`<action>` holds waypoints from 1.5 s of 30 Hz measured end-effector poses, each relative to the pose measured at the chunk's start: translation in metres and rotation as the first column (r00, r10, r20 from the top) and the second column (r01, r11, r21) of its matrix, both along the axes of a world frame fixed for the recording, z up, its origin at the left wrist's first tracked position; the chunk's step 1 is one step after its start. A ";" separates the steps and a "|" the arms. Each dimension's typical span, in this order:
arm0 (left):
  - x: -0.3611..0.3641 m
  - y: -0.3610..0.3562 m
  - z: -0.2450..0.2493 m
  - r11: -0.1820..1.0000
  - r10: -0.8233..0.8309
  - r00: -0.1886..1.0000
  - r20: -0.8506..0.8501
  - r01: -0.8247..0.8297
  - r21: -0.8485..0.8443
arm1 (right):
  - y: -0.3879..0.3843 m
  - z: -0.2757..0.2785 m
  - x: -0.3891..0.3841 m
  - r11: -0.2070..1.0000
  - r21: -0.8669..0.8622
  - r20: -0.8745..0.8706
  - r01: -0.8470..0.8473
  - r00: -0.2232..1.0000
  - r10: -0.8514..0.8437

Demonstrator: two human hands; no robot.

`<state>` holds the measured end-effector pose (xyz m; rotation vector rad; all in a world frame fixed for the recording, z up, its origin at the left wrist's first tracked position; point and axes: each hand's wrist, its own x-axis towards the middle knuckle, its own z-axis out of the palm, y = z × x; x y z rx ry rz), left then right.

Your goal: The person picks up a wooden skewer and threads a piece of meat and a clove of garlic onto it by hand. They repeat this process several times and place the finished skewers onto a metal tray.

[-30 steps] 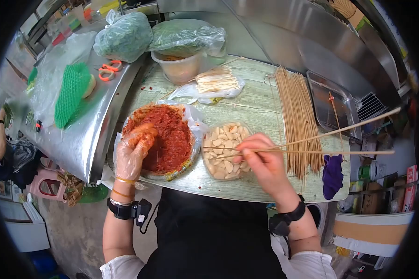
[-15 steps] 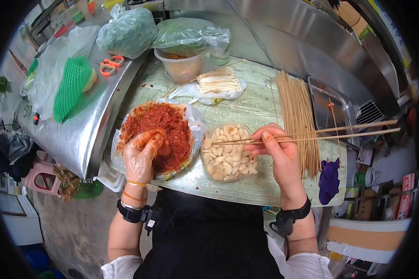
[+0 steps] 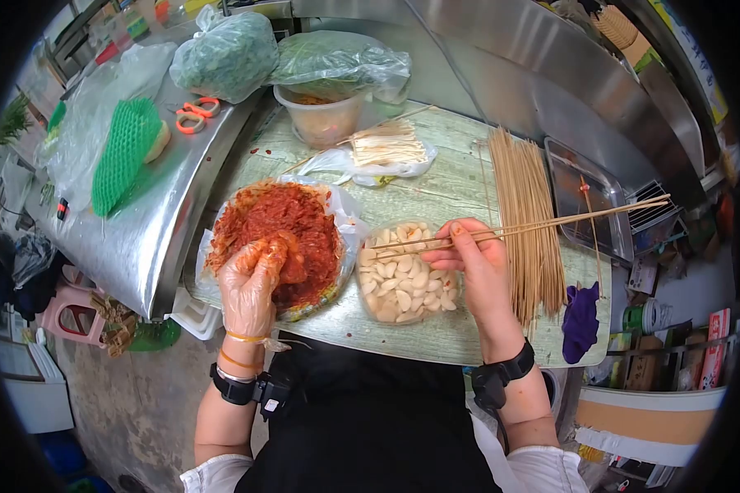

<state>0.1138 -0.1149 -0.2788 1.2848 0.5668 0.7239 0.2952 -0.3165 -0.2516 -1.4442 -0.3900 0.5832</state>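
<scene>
My left hand, in a clear plastic glove smeared red, is closed on a piece of red-coated meat. It rests over the near side of a plastic-lined bowl of red marinated meat. Bare and pinched shut, my right hand holds two bamboo skewers by thumb and fingers. Their left ends reach over a clear tub of peeled garlic cloves, the two slightly spread apart. The other ends extend right, across a pile of loose bamboo skewers.
Enoki mushrooms lie on plastic behind the garlic. A white tub and bagged greens stand farther back. Right, there is a metal tray holding a skewer, and a purple cloth. Orange-handled scissors lie on the steel counter.
My right hand has shifted left, bringing the skewers with it; their left ends are farther apart. My left hand has moved slightly down and right, still holding the meat.
</scene>
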 end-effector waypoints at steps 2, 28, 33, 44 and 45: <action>0.000 -0.001 0.001 1.000 -0.012 1.000 0.006 0.012 -0.021 | 0.004 -0.002 -0.001 1.000 0.010 -0.039 -0.014 0.999 0.014; 0.005 -0.026 0.000 0.783 -0.284 0.894 0.347 0.426 -0.454 | -0.009 -0.015 -0.009 0.881 0.472 -0.395 0.019 0.898 0.192; -0.001 -0.027 0.011 0.680 -0.372 0.832 0.411 0.546 -0.489 | -0.005 -0.022 -0.013 0.877 0.481 -0.392 -0.026 0.888 0.241; -0.013 -0.023 0.003 0.716 -0.325 0.884 0.336 0.462 -0.523 | 0.002 -0.004 -0.028 0.926 0.376 -0.314 -0.016 0.938 0.144; -0.013 -0.022 0.001 0.723 -0.301 0.882 0.363 0.459 -0.517 | -0.003 -0.005 -0.025 0.907 0.421 -0.256 -0.024 0.956 0.144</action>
